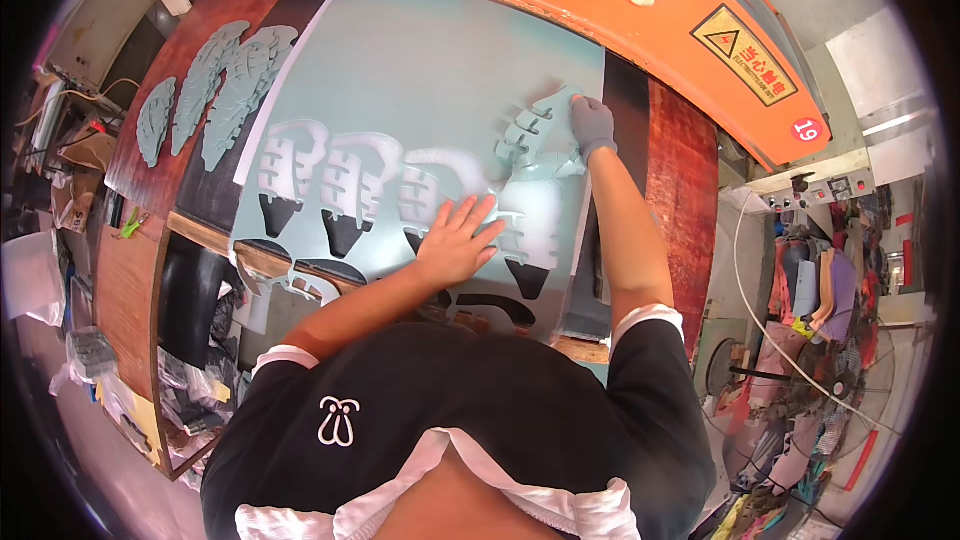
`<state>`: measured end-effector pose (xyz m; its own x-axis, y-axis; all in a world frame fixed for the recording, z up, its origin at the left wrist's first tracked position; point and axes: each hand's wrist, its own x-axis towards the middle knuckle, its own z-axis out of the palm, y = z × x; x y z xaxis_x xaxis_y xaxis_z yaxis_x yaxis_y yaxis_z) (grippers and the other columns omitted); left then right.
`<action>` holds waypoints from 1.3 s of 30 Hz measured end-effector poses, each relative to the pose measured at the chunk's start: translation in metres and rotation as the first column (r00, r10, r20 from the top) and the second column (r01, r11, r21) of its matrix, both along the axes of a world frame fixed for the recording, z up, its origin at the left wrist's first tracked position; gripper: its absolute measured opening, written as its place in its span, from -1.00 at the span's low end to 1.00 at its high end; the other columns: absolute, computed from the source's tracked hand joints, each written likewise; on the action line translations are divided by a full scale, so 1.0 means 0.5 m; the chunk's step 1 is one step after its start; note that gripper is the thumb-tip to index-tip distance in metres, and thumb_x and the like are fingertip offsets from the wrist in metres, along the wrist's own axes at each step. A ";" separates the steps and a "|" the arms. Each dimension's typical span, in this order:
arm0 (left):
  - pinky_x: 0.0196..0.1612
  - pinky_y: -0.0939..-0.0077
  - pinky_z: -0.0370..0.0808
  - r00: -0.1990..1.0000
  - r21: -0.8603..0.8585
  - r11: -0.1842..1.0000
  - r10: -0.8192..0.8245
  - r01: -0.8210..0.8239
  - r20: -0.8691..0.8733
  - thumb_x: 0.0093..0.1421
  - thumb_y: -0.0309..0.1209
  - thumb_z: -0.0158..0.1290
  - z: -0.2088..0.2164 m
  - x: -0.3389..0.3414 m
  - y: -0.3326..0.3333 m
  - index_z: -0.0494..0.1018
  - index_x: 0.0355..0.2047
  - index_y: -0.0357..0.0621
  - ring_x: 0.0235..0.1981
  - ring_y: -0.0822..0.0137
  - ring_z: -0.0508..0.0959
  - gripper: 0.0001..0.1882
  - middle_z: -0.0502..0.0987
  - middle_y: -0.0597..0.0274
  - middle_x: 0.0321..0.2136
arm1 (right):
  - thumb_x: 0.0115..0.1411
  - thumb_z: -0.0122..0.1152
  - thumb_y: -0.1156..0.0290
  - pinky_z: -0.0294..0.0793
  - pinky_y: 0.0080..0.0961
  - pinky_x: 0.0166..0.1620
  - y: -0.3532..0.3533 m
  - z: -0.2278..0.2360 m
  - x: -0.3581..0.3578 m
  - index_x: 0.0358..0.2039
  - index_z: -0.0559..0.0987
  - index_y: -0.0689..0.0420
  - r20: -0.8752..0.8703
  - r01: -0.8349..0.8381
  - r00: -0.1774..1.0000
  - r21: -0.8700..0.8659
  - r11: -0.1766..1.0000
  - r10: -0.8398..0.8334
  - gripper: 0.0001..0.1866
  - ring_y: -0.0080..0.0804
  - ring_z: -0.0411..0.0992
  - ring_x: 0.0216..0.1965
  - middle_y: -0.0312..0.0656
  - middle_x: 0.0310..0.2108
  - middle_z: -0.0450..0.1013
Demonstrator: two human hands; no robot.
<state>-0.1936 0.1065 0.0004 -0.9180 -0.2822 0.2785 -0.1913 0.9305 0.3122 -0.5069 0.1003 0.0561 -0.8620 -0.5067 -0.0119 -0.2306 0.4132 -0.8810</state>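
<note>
A large grey-green sheet (450,50) lies in front of me, with a row of curved, slotted shapes cut through its near part. My left hand (460,240), bare, rests flat on the sheet with its fingers spread, between two of the cut-outs. My right hand (593,125) wears a dark grey glove and is closed on the edge of a slotted cut-out piece (535,125). That piece is lifted at the sheet's right side, its lower end close above the rightmost opening. The fingertips under the glove are partly hidden.
An orange machine beam (520,0) with a yellow warning label (743,55) spans the far side. Stacks of similar cut pieces (208,90) lie on the reddish board at left. A control panel (825,190) and a fan (850,370) stand at right.
</note>
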 end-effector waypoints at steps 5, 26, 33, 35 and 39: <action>0.23 -0.06 -0.01 1.000 0.029 1.000 0.010 -0.009 -0.009 0.18 -0.11 -0.05 -0.014 -0.003 0.000 0.27 0.12 0.13 0.25 0.03 0.08 -0.51 0.09 0.10 0.23 | 0.15 0.03 0.27 0.35 -0.58 -0.46 -0.026 0.044 0.003 -0.45 0.54 0.23 0.173 -0.031 0.983 -0.172 0.985 0.061 -0.73 -0.60 0.34 -0.58 -0.29 -0.55 0.45; -0.20 0.20 0.39 0.865 -0.008 0.981 -0.175 0.194 -0.469 0.02 -0.43 0.10 0.085 -0.125 0.014 0.41 -0.45 -0.17 -0.18 0.11 0.45 -0.88 0.46 0.17 -0.25 | 0.20 -0.06 0.25 0.35 -0.41 -0.34 0.178 0.015 0.118 -0.43 0.48 0.29 0.288 0.215 0.956 -0.531 0.819 -0.064 -0.67 -0.42 0.36 -0.40 -0.11 -0.50 0.40; 0.18 0.10 0.19 0.963 0.143 0.960 -0.217 0.240 -0.159 0.07 -0.40 0.08 -0.017 -0.029 0.042 0.45 -0.37 -0.14 0.13 0.18 0.31 -0.87 0.44 0.32 -0.02 | 0.20 -0.16 0.27 0.41 -0.29 -0.34 0.192 0.077 -0.086 -0.42 0.52 0.29 -0.351 0.387 0.850 -0.090 0.918 -0.392 -0.64 -0.22 0.44 -0.45 -0.02 -0.47 0.46; 0.19 0.07 0.16 0.959 0.205 0.944 -0.223 0.258 -0.177 0.08 -0.40 0.08 -0.024 -0.025 0.042 0.44 -0.35 -0.13 0.15 0.18 0.29 -0.87 0.44 0.31 -0.02 | 0.19 -0.16 0.26 0.39 -0.27 -0.32 0.200 0.124 -0.111 -0.39 0.53 0.29 0.030 0.385 0.911 -0.422 0.821 -0.412 -0.64 -0.19 0.44 -0.41 -0.01 -0.43 0.47; 0.23 0.04 0.07 0.948 0.250 0.915 -0.301 0.318 -0.102 0.01 -0.37 0.12 -0.001 -0.013 0.037 0.41 -0.23 -0.09 0.21 0.06 0.17 -0.72 0.32 0.20 0.09 | 0.20 -0.16 0.26 0.37 -0.34 -0.27 0.213 0.205 -0.091 -0.33 0.52 0.28 -0.080 0.213 0.953 -0.508 0.835 -0.291 -0.64 -0.25 0.43 -0.33 -0.03 -0.35 0.46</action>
<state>-0.2000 0.1253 0.0001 -0.9551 -0.0565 0.2910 0.1196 0.8247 0.5528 -0.5521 0.2068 0.1586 -0.9320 -0.1772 0.3162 -0.3213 0.0001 -0.9470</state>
